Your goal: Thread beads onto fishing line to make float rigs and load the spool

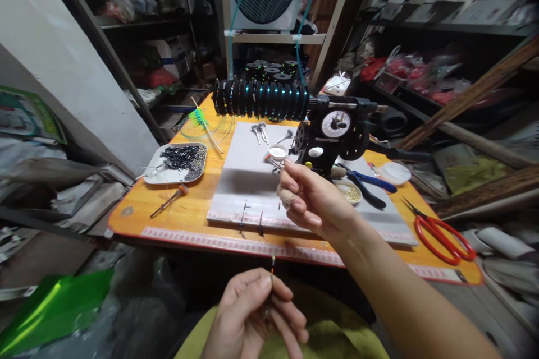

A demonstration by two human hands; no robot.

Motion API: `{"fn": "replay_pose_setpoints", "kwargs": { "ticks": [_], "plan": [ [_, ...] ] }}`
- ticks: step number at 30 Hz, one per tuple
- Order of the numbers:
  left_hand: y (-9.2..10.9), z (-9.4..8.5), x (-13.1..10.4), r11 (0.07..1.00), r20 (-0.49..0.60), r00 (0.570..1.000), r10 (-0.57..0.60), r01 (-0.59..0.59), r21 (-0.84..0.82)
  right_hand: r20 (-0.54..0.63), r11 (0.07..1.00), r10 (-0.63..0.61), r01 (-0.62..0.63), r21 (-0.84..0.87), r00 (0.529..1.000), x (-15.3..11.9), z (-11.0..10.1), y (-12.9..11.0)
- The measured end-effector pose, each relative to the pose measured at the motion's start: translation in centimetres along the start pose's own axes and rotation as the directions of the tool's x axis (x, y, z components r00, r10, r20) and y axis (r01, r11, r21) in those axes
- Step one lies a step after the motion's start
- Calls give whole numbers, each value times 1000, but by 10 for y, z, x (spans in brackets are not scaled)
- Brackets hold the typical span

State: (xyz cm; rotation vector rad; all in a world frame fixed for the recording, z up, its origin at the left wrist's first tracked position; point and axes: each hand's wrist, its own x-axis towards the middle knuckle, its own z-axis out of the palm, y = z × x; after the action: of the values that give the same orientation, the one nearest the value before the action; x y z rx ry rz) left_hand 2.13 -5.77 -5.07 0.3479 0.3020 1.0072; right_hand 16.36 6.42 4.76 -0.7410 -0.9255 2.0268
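Note:
Low in front of the table edge, my left hand [255, 311] pinches a thin piece [273, 270] with an orange band and a pale tip between thumb and forefinger. Its lower part is hidden by the fingers. My right hand [311, 196] is raised over the white board [236, 179], fingers curled and thumb near the forefinger; whatever it may hold is too small to make out. Just beyond it stands a small white cup [278, 151]. A dish of gold beads [349, 193] lies beside the right wrist. Two small dark wire pieces [261, 223] lie at the board's front edge.
A black machine [332, 129] with a dial carries a row of spools [261, 99]. To the left sits a tray [155, 175] of small black and metal parts. Pliers [377, 180] and red-handled scissors [444, 238] lie right. A measuring tape [236, 244] runs along the edge.

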Motion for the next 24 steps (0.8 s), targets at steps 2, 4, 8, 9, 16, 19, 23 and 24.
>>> {"fn": "replay_pose_setpoints", "kwargs": {
  "ticks": [2, 4, 8, 9, 16, 19, 23, 24],
  "plan": [
    [3, 3, -1, 999, -41, 999, -22, 23, 36, -9, 1000, -5, 5, -13, 1000, -1, 0, 0],
    [9, 8, -4, 994, -101, 993, -54, 63, 91, -23, 999, -12, 12, -35, 1000, -1, -1, 1],
    [19, 18, -6, 977, -189, 980, -63, 99, 187, -46, 996, -34, 30, -90, 998, -3, -4, 2],
    [20, 19, -6, 972, -204, 978, -45, 90, 216, -48, 994, -46, 40, -104, 998, -4, -4, 1],
    [24, 15, -1, 798, -303, 934, 190, 33, 601, 18, 933, -179, 176, -314, 984, -15, 3, -9],
    [28, 11, 1, 771, -277, 944, 180, 39, 636, 49, 849, -230, 225, -479, 972, -17, 3, -15],
    [30, 8, -1, 838, -234, 961, 149, 3, 545, 38, 834, -257, 241, -496, 966, -13, -2, -16],
    [29, 7, -3, 846, -238, 958, 160, -9, 534, 26, 846, -245, 226, -483, 969, -12, -3, -14]
  ]
}}
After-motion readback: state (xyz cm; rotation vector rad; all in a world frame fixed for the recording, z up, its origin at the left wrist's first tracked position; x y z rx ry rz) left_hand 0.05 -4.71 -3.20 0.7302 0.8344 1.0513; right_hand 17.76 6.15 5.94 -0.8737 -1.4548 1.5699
